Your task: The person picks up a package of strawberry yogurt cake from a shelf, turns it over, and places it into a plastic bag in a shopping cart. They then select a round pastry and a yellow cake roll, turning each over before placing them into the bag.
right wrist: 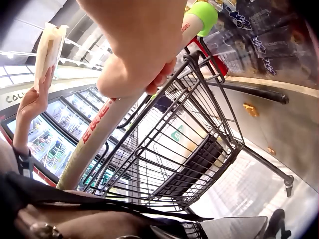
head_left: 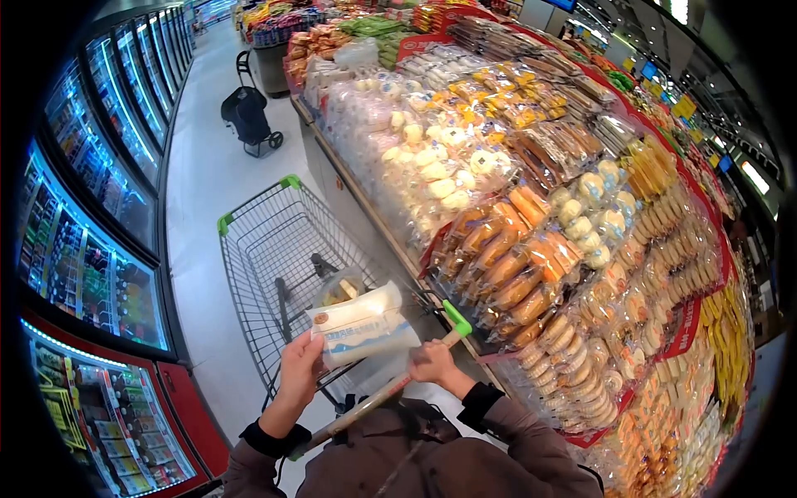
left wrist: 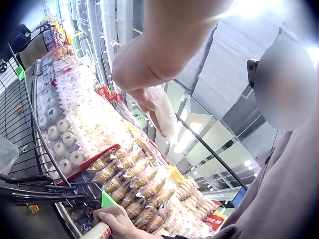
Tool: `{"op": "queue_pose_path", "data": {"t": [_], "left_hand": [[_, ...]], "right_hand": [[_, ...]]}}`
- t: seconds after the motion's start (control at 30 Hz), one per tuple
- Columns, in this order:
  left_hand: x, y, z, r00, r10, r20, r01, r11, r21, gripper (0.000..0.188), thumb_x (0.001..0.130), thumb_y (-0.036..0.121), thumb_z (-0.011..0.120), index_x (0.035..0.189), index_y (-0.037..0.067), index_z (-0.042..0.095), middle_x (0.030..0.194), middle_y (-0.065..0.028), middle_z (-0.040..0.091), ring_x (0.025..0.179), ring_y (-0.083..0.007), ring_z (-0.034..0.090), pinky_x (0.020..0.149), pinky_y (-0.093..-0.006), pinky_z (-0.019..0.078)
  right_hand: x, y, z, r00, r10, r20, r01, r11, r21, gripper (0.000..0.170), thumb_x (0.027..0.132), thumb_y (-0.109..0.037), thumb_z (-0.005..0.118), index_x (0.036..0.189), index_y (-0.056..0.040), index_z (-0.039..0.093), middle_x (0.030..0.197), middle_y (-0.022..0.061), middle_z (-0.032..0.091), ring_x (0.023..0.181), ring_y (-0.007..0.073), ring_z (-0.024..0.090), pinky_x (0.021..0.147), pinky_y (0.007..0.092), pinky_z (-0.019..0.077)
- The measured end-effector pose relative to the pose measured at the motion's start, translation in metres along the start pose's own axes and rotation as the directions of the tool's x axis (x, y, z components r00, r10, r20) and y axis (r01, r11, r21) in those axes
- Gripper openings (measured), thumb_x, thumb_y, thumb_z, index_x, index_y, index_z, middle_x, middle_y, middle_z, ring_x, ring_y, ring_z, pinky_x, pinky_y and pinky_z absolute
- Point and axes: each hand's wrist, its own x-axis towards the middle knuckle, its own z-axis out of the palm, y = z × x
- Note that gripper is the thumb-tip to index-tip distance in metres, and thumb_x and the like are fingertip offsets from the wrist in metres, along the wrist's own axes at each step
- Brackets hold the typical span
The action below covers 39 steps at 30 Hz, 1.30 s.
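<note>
In the head view my left hand (head_left: 300, 372) holds a white plastic package (head_left: 369, 330) with blue wave print and a small brown mark, thumb at its left edge. The right wrist view shows the package (right wrist: 48, 56) raised upright, the left hand's fingers against it from below. My right hand (head_left: 438, 365) grips the pale cart handle (head_left: 365, 404) near its green end cap (head_left: 456, 318); red lettering marks the handle in the right wrist view. Beyond the package, inside the wire shopping cart (head_left: 228, 249), sits a clear container or bag (head_left: 336, 288) with light pieces, partly hidden.
A long bakery display (head_left: 515, 191) of bagged breads and buns runs along the right, close to the cart. Glass-door coolers (head_left: 91, 249) line the left. Farther up the aisle floor (head_left: 199, 124) stands a dark wheeled trolley bag (head_left: 246, 114).
</note>
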Motion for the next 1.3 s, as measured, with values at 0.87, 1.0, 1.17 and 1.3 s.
{"op": "queue_pose_path", "data": {"t": [0.87,1.0,1.17,1.3], "left_hand": [[0.092,0.010,0.021,0.954,-0.100,0.282,0.061,0.988,0.145,0.032,0.090,0.019,0.047,0.114,-0.002,0.049,0.094,-0.0042,0.060,0.080,-0.0080,0.057,0.069,-0.0203,0.0462],[0.089,0.013,0.016,0.948,-0.173,0.267,0.135,0.979,0.156,0.032,0.090,0.021,0.046,0.116,0.003,0.049,0.097,-0.0011,0.058,0.080,-0.0054,0.055,0.063,-0.0172,0.0440],[0.091,0.003,0.007,0.954,-0.177,0.241,0.149,0.980,0.128,0.036,0.091,0.023,0.044,0.122,0.006,0.046,0.099,0.0020,0.057,0.083,-0.0027,0.053,0.060,-0.0146,0.0415],[0.086,0.003,0.007,0.952,-0.178,0.247,0.158,0.983,0.097,0.036,0.091,0.024,0.045,0.123,0.009,0.046,0.098,0.0035,0.058,0.078,-0.0009,0.052,0.057,-0.0128,0.0392]], "right_hand": [[0.102,-0.022,-0.105,0.836,0.440,0.326,-0.426,0.148,0.893,0.037,0.085,-0.019,0.055,0.113,0.0040,0.047,0.102,0.0108,0.058,0.089,0.0166,0.058,0.067,0.0286,0.0510],[0.112,-0.039,-0.114,0.741,0.511,0.437,-0.458,-0.092,0.884,0.033,0.085,-0.019,0.056,0.107,0.0049,0.050,0.091,0.0121,0.062,0.075,0.0156,0.061,0.065,0.0263,0.0501],[0.117,-0.048,-0.117,0.810,0.373,0.452,-0.453,-0.092,0.887,0.036,0.088,-0.021,0.049,0.109,0.0084,0.049,0.096,0.0136,0.060,0.078,0.0146,0.060,0.066,0.0249,0.0490],[0.115,-0.048,-0.113,0.825,0.349,0.444,-0.441,-0.094,0.893,0.037,0.089,-0.021,0.048,0.110,0.0091,0.046,0.097,0.0162,0.060,0.080,0.0172,0.061,0.068,0.0273,0.0510]]}}
